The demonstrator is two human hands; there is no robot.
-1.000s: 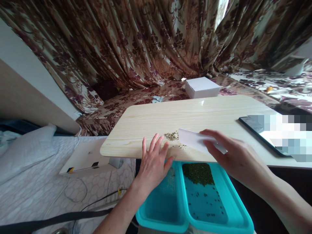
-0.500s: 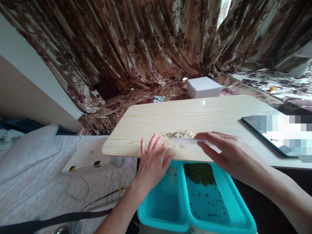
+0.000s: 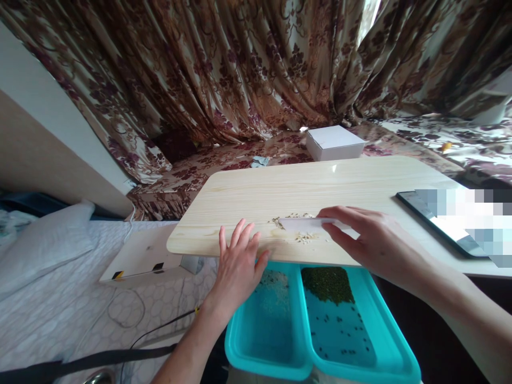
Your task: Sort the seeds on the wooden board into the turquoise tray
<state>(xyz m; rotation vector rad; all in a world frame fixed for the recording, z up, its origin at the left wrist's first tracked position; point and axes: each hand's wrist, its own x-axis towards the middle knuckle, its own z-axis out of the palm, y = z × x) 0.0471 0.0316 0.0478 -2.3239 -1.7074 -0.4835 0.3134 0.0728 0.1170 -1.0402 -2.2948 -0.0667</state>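
My right hand (image 3: pixel 374 234) pinches a thin white flat card (image 3: pixel 301 223) by its right end. The card stands on edge on the pale wooden table (image 3: pixel 272 192), amid a small heap of mixed grains. Dark and pale grains lie behind it, partly hidden, while a loose patch of pale grains (image 3: pixel 306 238) lies on its near side. With fingers spread, my left hand (image 3: pixel 240 261) rests at the table's near edge, left of the grains, holding nothing. Below that edge is a turquoise two-compartment tray (image 3: pixel 307 330): pale grains (image 3: pixel 278 282) in the left compartment, dark green beans (image 3: pixel 328 284) in the right.
A dark-framed tablet (image 3: pixel 436 224), partly blurred out, lies on the table's right side. Beyond the far edge sits a white box (image 3: pixel 335 143) near patterned curtains (image 3: pixel 240 69). At left, another white box (image 3: pixel 140 256) and cables are on a quilted bed (image 3: pixel 72 314).
My left hand has shifted left, uncovering more of the left compartment. My right hand has moved the card slightly away from me, and more pale grains show on its near side.
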